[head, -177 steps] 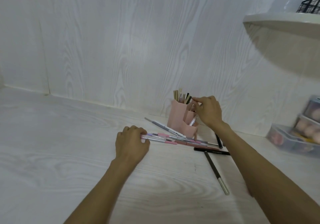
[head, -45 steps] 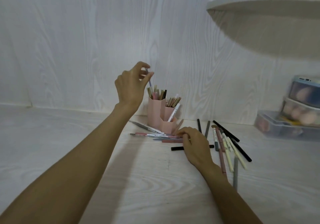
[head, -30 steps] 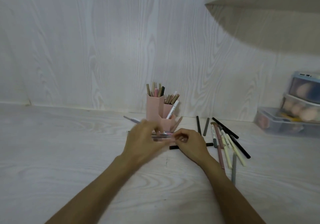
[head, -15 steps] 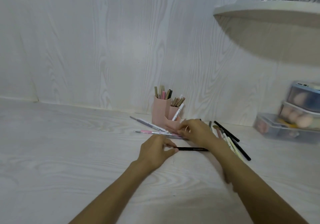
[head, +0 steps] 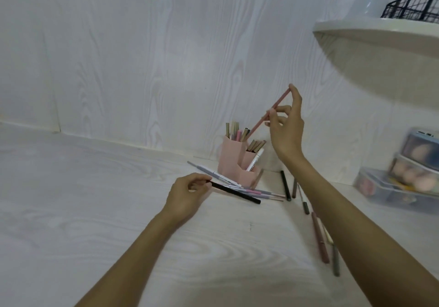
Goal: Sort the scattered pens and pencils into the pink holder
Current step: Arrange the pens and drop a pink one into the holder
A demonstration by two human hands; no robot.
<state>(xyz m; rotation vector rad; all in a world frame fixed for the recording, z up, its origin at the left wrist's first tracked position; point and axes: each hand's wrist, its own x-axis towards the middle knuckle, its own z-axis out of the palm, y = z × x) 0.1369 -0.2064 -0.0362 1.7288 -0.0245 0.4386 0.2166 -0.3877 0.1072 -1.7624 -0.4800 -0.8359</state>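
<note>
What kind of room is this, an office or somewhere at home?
Probably a home desk or dressing-table corner. A pink holder of pens stands against a pale wood-grain wall, clear boxes seem to hold makeup sponges, and a wire basket sits on a rounded shelf.

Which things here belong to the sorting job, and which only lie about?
Job:
- pink holder
- reddish pencil, pinched by the right hand
- black pen, held by the left hand
- loose pens on the table

Lying about:
- clear boxes
- wire basket on the shelf

Before you a pale wood-grain wall (head: 142, 57) meets a matching tabletop (head: 71, 211); a white shelf (head: 380, 33) juts upper right.
</note>
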